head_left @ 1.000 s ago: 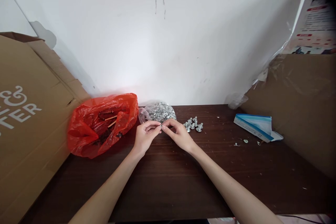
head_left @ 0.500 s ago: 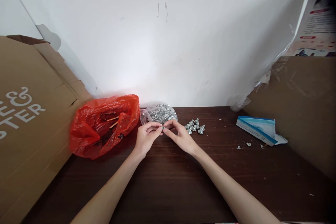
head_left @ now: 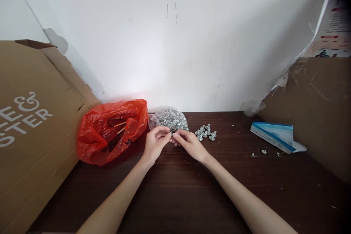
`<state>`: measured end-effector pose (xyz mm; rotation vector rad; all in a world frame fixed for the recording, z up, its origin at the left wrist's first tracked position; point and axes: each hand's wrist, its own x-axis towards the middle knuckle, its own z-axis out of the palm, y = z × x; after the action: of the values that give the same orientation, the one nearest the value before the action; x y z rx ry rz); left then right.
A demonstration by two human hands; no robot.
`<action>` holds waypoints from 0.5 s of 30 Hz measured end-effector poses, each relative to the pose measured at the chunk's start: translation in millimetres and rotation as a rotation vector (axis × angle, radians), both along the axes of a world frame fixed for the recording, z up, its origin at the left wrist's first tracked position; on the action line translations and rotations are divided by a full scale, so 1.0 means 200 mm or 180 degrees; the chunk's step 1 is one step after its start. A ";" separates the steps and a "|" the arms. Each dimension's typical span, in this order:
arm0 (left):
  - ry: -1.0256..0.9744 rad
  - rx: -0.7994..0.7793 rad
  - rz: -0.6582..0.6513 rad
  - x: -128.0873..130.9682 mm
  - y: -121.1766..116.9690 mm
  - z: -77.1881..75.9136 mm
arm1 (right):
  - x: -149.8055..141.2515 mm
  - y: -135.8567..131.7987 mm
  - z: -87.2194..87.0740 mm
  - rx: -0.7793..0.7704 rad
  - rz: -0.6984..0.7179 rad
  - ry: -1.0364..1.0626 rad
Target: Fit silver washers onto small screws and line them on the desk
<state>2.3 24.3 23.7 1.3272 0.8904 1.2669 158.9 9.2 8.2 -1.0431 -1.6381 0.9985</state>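
Thumb and fingers of my left hand pinch a small metal bolt, mostly covered by the fingertips. From the other side my right hand is closed on the same piece, its fingertips meeting the left ones. Just behind the hands lies a clear plastic bag full of small shiny metal parts. To the right of my right hand sits a little group of silver bolts with wide round flanges or washers, several standing or leaning on the dark table.
A red plastic bag holding dark screws and thin sticks stands on the left, beside a large cardboard box. On the right lie a blue and white packet and white scraps, near another cardboard box. A white wall rises behind.
Both hands remain together on the small bolt; the right fingers have shifted, with lower fingertips now showing beneath. The whole view has moved slightly, so things appear a little further right.
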 end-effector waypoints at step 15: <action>0.0008 -0.0039 -0.0024 0.00 -0.01 0.02 | 0.00 0.00 0.01 0.0196 -0.0083 0.0197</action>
<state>2.5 22.3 27.7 1.3218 0.8929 1.2523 159.7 8.3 11.2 -0.9808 -1.5912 0.9485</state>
